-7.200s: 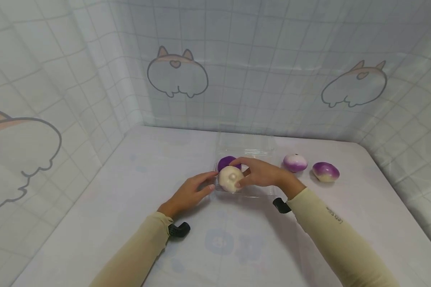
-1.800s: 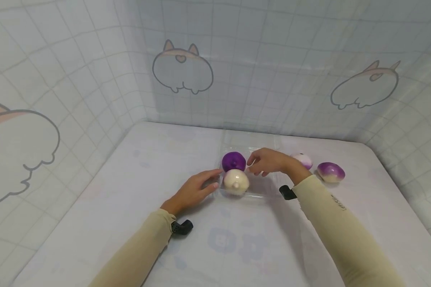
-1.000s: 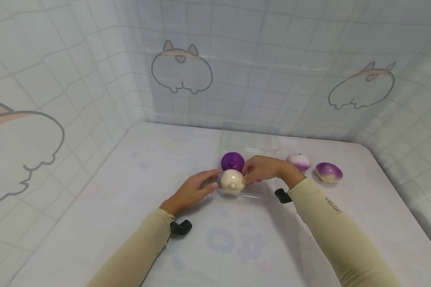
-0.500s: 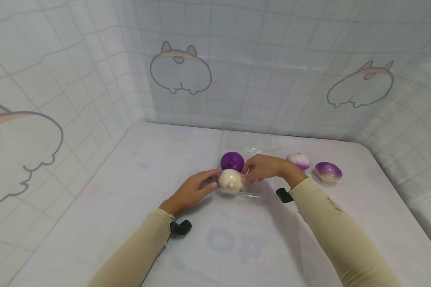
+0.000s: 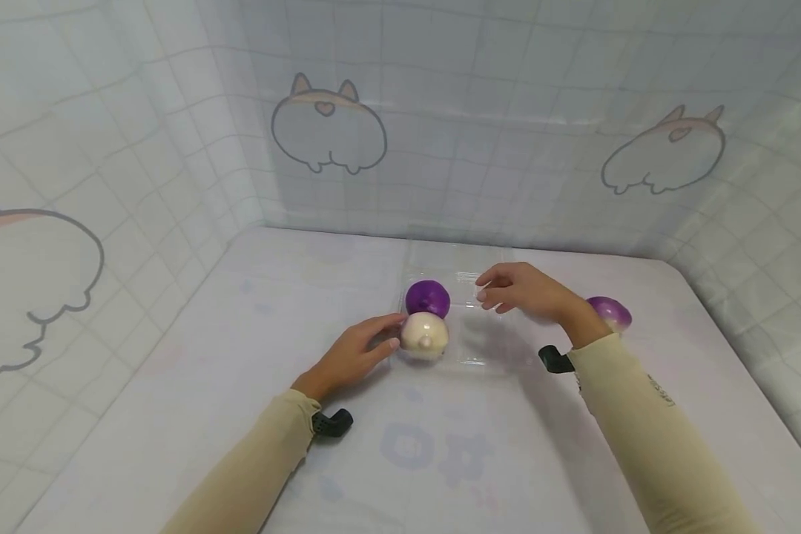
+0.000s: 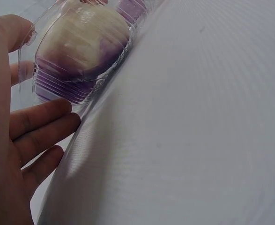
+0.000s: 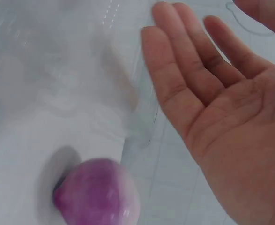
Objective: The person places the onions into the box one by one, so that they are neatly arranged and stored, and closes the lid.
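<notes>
A clear plastic clamshell box [image 5: 477, 363] lies with its lid [image 5: 443, 257] folded back. In its left half sit a purple onion [image 5: 428, 298] and, in front of it, a creamy white onion [image 5: 424, 336] whose purple side shows through the wall in the left wrist view. My left hand [image 5: 350, 357] rests its spread fingers against the box's left side. Holding nothing, my right hand [image 5: 530, 293] is above the box's right rear part, fingers loosely bent. A purple and white onion [image 7: 100, 192] lies below that hand in the right wrist view.
Another purple onion [image 5: 610, 313] is on the white-covered table [image 5: 347, 475] at the right, partly behind my right forearm. A tiled-print curtain [image 5: 480, 148] stands upright along the back and both sides.
My right hand, earlier at the white onion's right side, has come away and moved up and right. It now covers one of the onions on the right. My left hand stays put.
</notes>
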`<state>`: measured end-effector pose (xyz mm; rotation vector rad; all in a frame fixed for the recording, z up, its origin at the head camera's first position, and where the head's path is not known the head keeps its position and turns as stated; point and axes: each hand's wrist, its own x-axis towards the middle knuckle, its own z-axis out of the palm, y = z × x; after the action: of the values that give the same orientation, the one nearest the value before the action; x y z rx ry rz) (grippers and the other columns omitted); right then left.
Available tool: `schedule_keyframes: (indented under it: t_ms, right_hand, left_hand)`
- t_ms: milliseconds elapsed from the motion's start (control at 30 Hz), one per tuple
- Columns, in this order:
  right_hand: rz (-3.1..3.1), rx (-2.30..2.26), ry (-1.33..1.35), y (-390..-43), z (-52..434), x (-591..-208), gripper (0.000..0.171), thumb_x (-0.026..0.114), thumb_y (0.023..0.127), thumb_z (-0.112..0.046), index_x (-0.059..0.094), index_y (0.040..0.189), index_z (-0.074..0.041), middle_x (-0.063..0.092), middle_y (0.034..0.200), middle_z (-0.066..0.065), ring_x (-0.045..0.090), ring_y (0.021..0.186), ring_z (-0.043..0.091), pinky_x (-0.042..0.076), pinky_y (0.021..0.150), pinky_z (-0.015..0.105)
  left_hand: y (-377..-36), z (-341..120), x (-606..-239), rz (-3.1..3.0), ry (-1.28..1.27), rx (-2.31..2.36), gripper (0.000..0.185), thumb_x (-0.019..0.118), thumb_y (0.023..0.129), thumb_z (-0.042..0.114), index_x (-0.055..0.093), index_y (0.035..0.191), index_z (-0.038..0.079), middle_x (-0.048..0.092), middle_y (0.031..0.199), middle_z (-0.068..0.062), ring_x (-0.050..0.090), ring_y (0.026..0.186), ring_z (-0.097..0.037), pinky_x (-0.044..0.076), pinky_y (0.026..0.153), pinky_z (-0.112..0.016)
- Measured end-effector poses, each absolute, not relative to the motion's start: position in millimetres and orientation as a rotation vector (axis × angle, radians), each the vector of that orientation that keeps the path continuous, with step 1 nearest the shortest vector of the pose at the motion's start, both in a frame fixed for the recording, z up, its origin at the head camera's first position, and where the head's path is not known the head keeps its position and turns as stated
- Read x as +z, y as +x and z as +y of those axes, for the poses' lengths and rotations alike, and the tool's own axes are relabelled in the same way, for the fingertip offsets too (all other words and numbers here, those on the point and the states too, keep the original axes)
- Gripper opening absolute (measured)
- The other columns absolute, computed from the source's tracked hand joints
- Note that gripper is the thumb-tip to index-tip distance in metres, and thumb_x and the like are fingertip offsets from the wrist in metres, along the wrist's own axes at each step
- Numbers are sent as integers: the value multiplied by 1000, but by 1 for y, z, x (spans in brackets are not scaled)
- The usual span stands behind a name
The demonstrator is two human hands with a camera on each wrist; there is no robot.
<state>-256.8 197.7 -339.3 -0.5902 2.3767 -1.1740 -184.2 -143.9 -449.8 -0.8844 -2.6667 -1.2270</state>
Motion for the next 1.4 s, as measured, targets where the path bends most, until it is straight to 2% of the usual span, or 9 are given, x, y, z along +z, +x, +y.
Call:
schedule_keyframes:
  t_ms: [167,400,633,867,1067,1300,1400]
  right_hand:
    - [2425,-1299,-465,-256,215,-340,45,69,96,-29,58,131,-4,65,125,21,65,111,39,55,94,43]
    - [2438,-1444,-314,-249,236,-343,56,70,95,-39,54,136,-4,63,130,19,65,114,33,49,101,48]
    - [2419,-1666,-294,-235,251,-350,44,66,99,-25,55,132,3,68,119,12,69,107,22,54,95,41]
    - [2479,-1684,-337,-219,261,-354,44,65,100,-32,56,131,-2,67,124,17,68,108,24,53,95,35]
    - [2413,-1821,-351,-211,266,-358,41,68,98,-25,57,129,0,70,118,8,68,109,20,54,93,30]
    - [2470,-1723,-334,-212,274,-365,52,64,100,-30,52,137,5,65,124,19,68,107,24,55,92,30]
    - [2501,-1674,-339,-212,282,-370,50,60,103,-30,51,137,5,64,125,23,69,106,24,55,90,29]
  left_hand:
    - [-185,-145,-451,-2675,-887,-1226,48,54,104,36,51,148,18,51,148,1,43,139,-19,33,115,-44]
    - [-185,-146,-453,-2681,-887,-1209,48,54,104,37,50,149,19,50,149,3,43,139,-18,33,115,-43]
    - [-186,-145,-453,-2693,-884,-1227,49,53,105,37,48,150,20,49,150,5,42,140,-16,32,116,-41]
    - [-183,-146,-451,-2695,-865,-1234,49,54,104,36,49,150,20,52,148,2,43,139,-19,33,116,-44]
    - [-184,-146,-451,-2683,-887,-1220,49,54,104,34,48,150,18,53,147,-1,44,138,-20,33,115,-44]
    - [-185,-147,-453,-2653,-898,-1219,48,55,104,32,49,149,18,55,144,-2,47,137,-21,34,115,-45]
    - [-186,-147,-455,-2646,-916,-1207,48,54,104,33,49,149,18,55,145,-2,47,136,-22,35,114,-46]
